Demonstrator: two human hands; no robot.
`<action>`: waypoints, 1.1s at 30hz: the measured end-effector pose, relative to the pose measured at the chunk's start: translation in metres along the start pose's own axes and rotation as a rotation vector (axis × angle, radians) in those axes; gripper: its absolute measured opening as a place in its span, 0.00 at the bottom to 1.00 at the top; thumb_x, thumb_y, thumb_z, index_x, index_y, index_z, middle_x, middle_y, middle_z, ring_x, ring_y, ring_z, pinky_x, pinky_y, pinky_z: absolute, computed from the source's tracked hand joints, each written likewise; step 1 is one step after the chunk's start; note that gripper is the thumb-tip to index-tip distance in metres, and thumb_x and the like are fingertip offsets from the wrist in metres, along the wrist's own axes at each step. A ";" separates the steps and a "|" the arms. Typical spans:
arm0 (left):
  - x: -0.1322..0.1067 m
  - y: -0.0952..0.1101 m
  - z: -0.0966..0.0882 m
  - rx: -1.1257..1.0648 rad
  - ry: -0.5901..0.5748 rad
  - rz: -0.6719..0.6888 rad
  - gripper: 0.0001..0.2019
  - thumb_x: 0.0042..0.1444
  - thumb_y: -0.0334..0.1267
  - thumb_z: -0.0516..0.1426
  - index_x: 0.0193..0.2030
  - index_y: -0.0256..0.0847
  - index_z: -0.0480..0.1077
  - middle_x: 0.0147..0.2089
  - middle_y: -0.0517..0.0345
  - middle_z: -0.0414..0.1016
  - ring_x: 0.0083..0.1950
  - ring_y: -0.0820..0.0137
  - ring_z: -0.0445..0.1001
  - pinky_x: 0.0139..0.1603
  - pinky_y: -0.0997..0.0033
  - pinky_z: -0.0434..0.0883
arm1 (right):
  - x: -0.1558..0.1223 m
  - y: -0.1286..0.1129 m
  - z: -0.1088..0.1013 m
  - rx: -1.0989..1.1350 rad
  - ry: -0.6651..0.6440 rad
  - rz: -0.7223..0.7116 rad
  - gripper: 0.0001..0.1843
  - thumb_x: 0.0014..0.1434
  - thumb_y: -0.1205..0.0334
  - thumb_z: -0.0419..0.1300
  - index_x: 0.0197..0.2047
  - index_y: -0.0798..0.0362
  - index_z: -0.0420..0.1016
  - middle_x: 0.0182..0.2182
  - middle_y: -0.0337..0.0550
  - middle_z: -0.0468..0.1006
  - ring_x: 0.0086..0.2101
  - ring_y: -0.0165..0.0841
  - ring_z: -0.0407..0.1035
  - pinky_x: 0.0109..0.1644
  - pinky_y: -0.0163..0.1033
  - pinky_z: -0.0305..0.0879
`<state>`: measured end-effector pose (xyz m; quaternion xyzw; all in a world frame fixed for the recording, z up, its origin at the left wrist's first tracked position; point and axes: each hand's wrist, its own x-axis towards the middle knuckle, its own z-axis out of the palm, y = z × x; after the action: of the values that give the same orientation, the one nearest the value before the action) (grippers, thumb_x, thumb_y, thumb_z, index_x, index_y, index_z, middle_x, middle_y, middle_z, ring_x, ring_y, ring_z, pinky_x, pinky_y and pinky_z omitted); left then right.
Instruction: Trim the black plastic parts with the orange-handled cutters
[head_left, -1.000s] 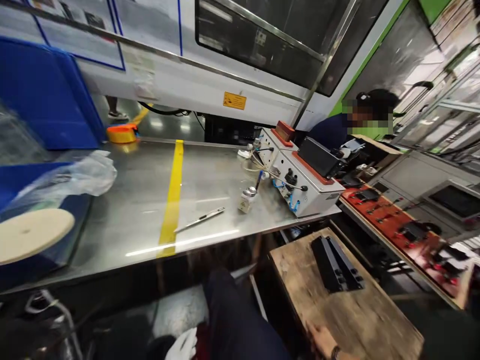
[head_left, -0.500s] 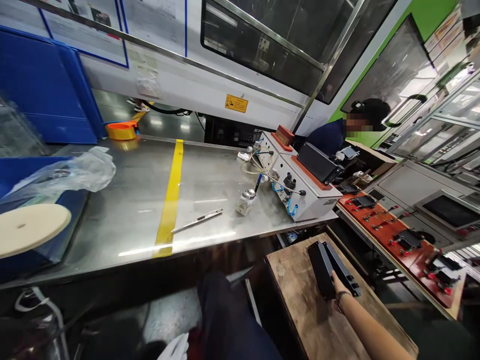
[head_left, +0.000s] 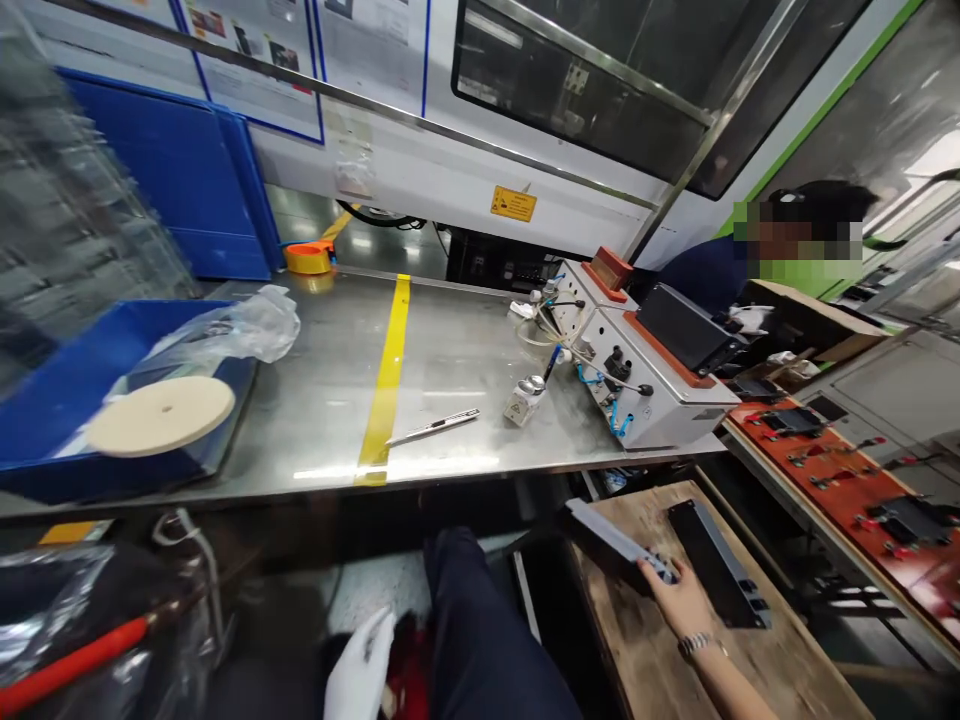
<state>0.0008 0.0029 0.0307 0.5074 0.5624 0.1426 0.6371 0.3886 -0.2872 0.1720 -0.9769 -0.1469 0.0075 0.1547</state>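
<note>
head view: the person's right hand (head_left: 682, 598), bare, with a metal watch (head_left: 699, 643) at its wrist, is at the lower right of the frame, fingers clamped on one end of a black bar (head_left: 611, 538). that bar slants over the upper left edge of a wooden board (head_left: 645, 650); from where i stand i can't tell whether it touches the wood. another bar (head_left: 709, 555) lies on the board just to the right, apart from the first. the left hand (head_left: 360, 665), in a white glove, is at the bottom of the frame, left of a dark trouser leg (head_left: 480, 630); its fingers look close together, but i can't tell if it grips anything.

across the middle of the frame runs a metal table (head_left: 457, 350) with a yellow stripe (head_left: 388, 380). a slim pen-like tool (head_left: 435, 427) lies right of the stripe, its left tip at the stripe's edge. further right, a small bottle (head_left: 523, 403) stands near a pale grey box (head_left: 664, 405). at the left, a cream disc (head_left: 161, 415) rests over a blue tray (head_left: 30, 420), near a crumpled plastic bag (head_left: 259, 325). a co-worker (head_left: 697, 270) in dark clothes is at the upper right, behind the box.
</note>
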 end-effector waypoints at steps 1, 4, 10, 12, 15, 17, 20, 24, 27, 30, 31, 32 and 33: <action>-0.010 0.014 0.000 0.016 0.059 0.049 0.35 0.50 0.60 0.60 0.57 0.35 0.74 0.65 0.40 0.75 0.70 0.47 0.70 0.75 0.48 0.62 | -0.005 -0.011 0.010 -0.011 -0.029 -0.026 0.20 0.69 0.49 0.66 0.56 0.55 0.75 0.48 0.47 0.79 0.44 0.39 0.77 0.48 0.49 0.78; -0.053 0.067 0.004 -0.001 0.158 0.211 0.30 0.59 0.57 0.57 0.60 0.36 0.73 0.64 0.43 0.77 0.66 0.53 0.74 0.74 0.51 0.65 | -0.022 -0.062 0.037 0.003 -0.146 -0.260 0.28 0.65 0.48 0.68 0.61 0.55 0.72 0.52 0.50 0.79 0.49 0.43 0.76 0.55 0.53 0.75; -0.119 0.152 0.021 0.449 -0.047 0.435 0.32 0.54 0.44 0.66 0.65 0.35 0.74 0.68 0.40 0.72 0.70 0.45 0.67 0.75 0.46 0.62 | -0.083 -0.193 0.052 0.149 -0.312 -0.922 0.42 0.55 0.46 0.65 0.69 0.57 0.67 0.54 0.56 0.80 0.54 0.50 0.74 0.60 0.59 0.69; -0.124 0.158 0.020 0.643 -0.080 0.340 0.26 0.55 0.37 0.63 0.60 0.30 0.75 0.62 0.33 0.76 0.64 0.37 0.72 0.68 0.36 0.65 | -0.104 -0.226 0.048 0.192 -0.327 -1.088 0.43 0.52 0.46 0.67 0.68 0.55 0.69 0.51 0.53 0.81 0.51 0.50 0.76 0.58 0.58 0.71; -0.123 0.152 0.007 0.539 -0.023 0.184 0.15 0.56 0.34 0.60 0.50 0.34 0.77 0.49 0.39 0.81 0.53 0.42 0.79 0.55 0.43 0.72 | -0.110 -0.264 0.042 0.229 -0.314 -1.273 0.43 0.49 0.41 0.72 0.65 0.50 0.73 0.50 0.50 0.82 0.47 0.47 0.77 0.55 0.54 0.74; -0.124 0.146 -0.008 0.226 0.025 0.141 0.14 0.55 0.39 0.64 0.48 0.38 0.77 0.47 0.47 0.83 0.52 0.50 0.80 0.54 0.53 0.74 | -0.091 -0.285 0.041 0.239 -0.282 -1.345 0.37 0.55 0.38 0.70 0.62 0.47 0.76 0.53 0.49 0.81 0.50 0.45 0.77 0.56 0.51 0.74; -0.136 0.148 -0.030 -0.208 0.043 0.114 0.14 0.55 0.38 0.64 0.48 0.38 0.77 0.49 0.51 0.84 0.53 0.56 0.81 0.55 0.61 0.75 | -0.035 -0.318 0.049 0.239 -0.190 -1.365 0.21 0.71 0.45 0.56 0.53 0.49 0.81 0.53 0.51 0.81 0.50 0.45 0.76 0.55 0.51 0.73; -0.160 0.167 -0.049 -0.458 0.008 0.084 0.19 0.50 0.32 0.64 0.50 0.35 0.79 0.48 0.51 0.85 0.53 0.53 0.81 0.53 0.60 0.76 | 0.036 -0.358 0.083 0.172 -0.074 -1.343 0.18 0.73 0.54 0.54 0.55 0.55 0.78 0.55 0.55 0.78 0.52 0.46 0.73 0.55 0.56 0.70; -0.174 0.178 -0.055 -0.465 -0.001 0.110 0.18 0.49 0.32 0.65 0.49 0.37 0.80 0.49 0.54 0.85 0.54 0.54 0.81 0.55 0.61 0.75 | 0.061 -0.373 0.108 0.093 -0.088 -1.347 0.14 0.73 0.55 0.57 0.55 0.52 0.77 0.50 0.49 0.79 0.48 0.40 0.73 0.55 0.51 0.70; -0.180 0.182 -0.057 -0.443 -0.020 0.111 0.18 0.49 0.33 0.66 0.49 0.39 0.81 0.48 0.56 0.85 0.54 0.55 0.81 0.54 0.63 0.76 | 0.068 -0.374 0.120 0.052 -0.156 -1.336 0.12 0.72 0.53 0.61 0.48 0.53 0.79 0.38 0.44 0.77 0.37 0.35 0.72 0.46 0.45 0.70; -0.182 0.183 -0.058 -0.436 -0.026 0.111 0.18 0.49 0.33 0.66 0.48 0.39 0.81 0.48 0.56 0.85 0.54 0.55 0.81 0.53 0.63 0.76 | 0.068 -0.372 0.121 0.054 -0.181 -1.322 0.13 0.72 0.52 0.61 0.46 0.53 0.79 0.36 0.43 0.77 0.35 0.33 0.71 0.44 0.43 0.70; -0.183 0.184 -0.058 -0.439 -0.035 0.117 0.18 0.49 0.33 0.67 0.49 0.39 0.81 0.48 0.56 0.85 0.54 0.55 0.81 0.53 0.63 0.76 | 0.068 -0.370 0.119 0.067 -0.205 -1.304 0.13 0.72 0.52 0.61 0.45 0.53 0.79 0.35 0.43 0.76 0.34 0.33 0.71 0.43 0.42 0.70; -0.183 0.184 -0.059 -0.448 -0.050 0.124 0.18 0.49 0.32 0.67 0.49 0.38 0.81 0.48 0.55 0.85 0.54 0.54 0.81 0.54 0.62 0.76 | 0.066 -0.366 0.116 0.091 -0.226 -1.281 0.13 0.72 0.53 0.60 0.45 0.53 0.78 0.36 0.43 0.77 0.34 0.32 0.71 0.42 0.41 0.70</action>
<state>-0.0379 -0.0246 0.2930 0.3904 0.4686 0.2900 0.7375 0.3410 0.0998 0.1748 -0.6816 -0.7151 0.0227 0.1532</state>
